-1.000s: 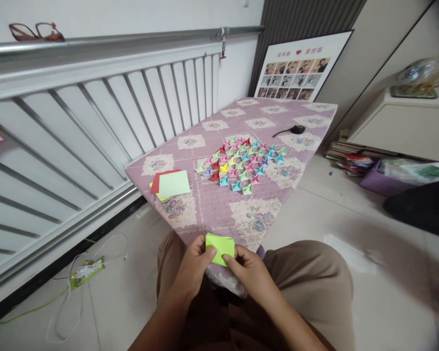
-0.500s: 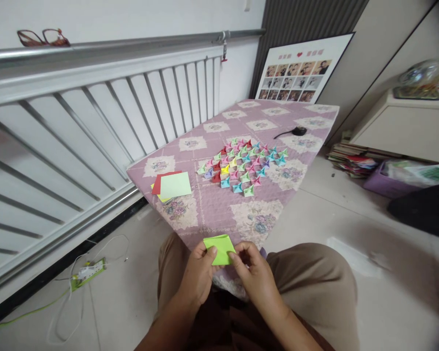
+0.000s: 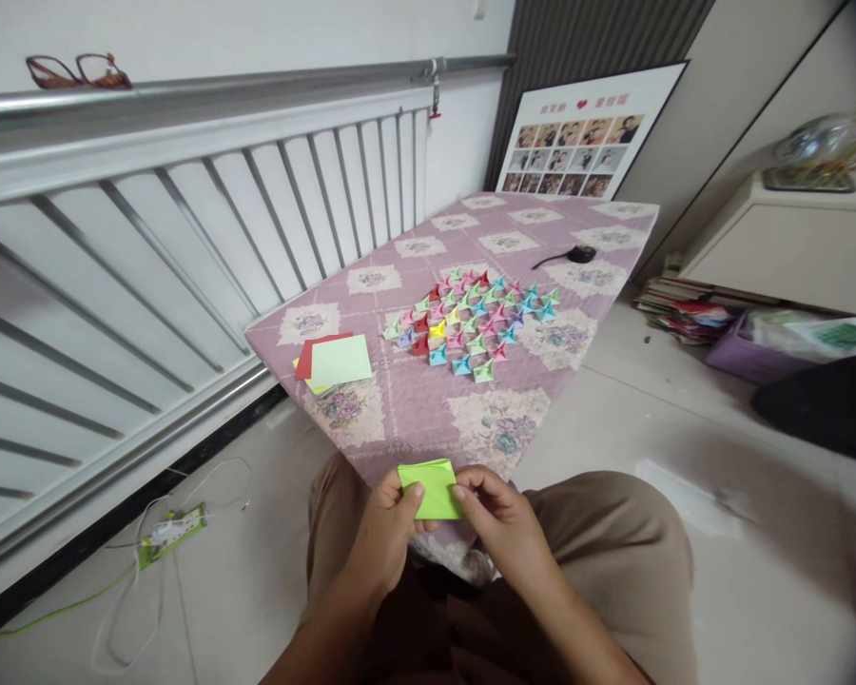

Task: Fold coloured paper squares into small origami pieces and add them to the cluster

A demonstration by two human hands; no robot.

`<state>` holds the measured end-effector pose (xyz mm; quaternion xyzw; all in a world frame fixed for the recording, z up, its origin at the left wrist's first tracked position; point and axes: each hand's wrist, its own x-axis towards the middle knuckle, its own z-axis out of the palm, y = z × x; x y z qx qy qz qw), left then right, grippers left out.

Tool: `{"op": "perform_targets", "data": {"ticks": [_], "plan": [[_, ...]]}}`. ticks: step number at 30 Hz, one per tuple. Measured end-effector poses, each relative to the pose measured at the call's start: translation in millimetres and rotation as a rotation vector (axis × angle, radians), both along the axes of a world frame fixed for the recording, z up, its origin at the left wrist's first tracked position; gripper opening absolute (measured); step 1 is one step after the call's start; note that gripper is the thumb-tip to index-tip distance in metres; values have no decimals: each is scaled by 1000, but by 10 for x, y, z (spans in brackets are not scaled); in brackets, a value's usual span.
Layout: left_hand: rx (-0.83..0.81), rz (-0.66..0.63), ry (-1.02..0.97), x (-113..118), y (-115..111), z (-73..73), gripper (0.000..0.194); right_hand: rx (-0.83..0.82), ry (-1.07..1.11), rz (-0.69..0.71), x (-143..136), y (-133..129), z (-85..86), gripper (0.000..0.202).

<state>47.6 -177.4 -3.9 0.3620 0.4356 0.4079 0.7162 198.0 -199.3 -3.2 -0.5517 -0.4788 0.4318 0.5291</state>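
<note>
Between my two hands is a bright green folded paper [image 3: 432, 490], roughly square, held above the near edge of the table. My left hand [image 3: 391, 518] pinches its left side, thumb on the front face and fingers behind. On the right edge, my right hand [image 3: 496, 504] grips the paper between thumb and fingers. Farther up the cloth stand several small folded paper pieces [image 3: 476, 323] in rows, in green, pink, blue, red and yellow. A stack of square paper sheets [image 3: 340, 361] lies to their left, pale green on top, with red and yellow beneath.
The table wears a purple floral tablecloth [image 3: 428, 409]. A black object with a cord [image 3: 581, 254] lies near its far right. White railings [image 3: 292, 209] run along the left, with glasses [image 3: 78, 71] on the pipe. A power strip [image 3: 171, 535] and cables lie on the floor.
The right edge of the green paper has shifted slightly, and my right thumb sits a little higher on it. Both hands keep their hold. The view has moved very slightly.
</note>
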Motion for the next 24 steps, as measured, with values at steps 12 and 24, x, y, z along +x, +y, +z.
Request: {"op": "perform_targets", "data": {"ticks": [12,24], "plan": [[33,-40,55,8,-40,15,37,-125,165,-98,-14,28,-26,36],[34,-42,81,30,-46,2,40,-160,247,-124,-38,26,-20,41]]}}
